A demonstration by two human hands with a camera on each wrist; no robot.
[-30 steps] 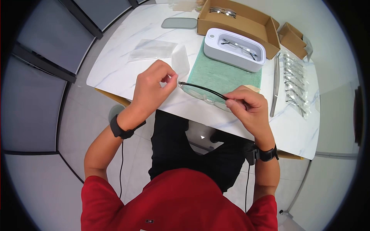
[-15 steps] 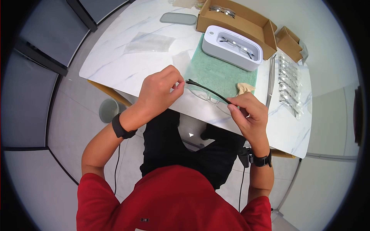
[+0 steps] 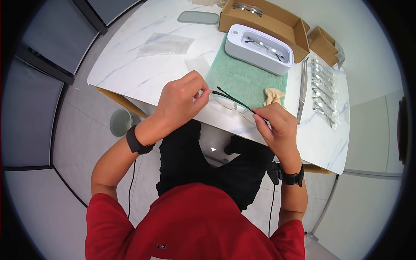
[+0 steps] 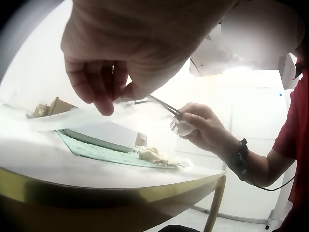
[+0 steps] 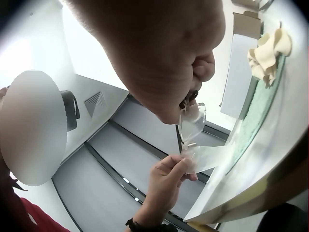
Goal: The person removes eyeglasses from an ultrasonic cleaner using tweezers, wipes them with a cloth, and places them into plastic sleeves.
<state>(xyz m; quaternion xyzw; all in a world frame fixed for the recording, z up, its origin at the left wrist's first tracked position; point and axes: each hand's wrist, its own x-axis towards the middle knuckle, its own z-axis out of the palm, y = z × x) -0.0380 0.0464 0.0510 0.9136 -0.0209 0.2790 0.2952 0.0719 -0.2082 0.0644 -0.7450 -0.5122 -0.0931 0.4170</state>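
My right hand [image 3: 279,125] pinches a pair of eyeglasses [image 3: 235,100] by its thin black temples, above the table's front edge. The temples lie close together and splay slightly at their tips; the clear lenses hang beneath. A translucent plastic bag [image 5: 212,158] is pinched between the thumb and fingers of my left hand [image 3: 184,97]. In the left wrist view that bag [image 4: 72,118] stretches away from the fingertips over the table. The far end of the eyeglasses is right at the left fingertips, where the fingers partly hide it.
On a green towel [image 3: 247,73] stand a white cleaner tub [image 3: 242,54] with glasses inside and a beige cloth [image 3: 274,95]. Tweezers [image 3: 302,91] and several bagged glasses [image 3: 324,91] lie right. Behind is a cardboard box [image 3: 281,24]; flat plastic bags [image 3: 167,44] lie left.
The head view has shifted. The temples, nearly overlapping before, now show a gap at their tips. Both hands keep their grips, and the bag has swung a little leftward.
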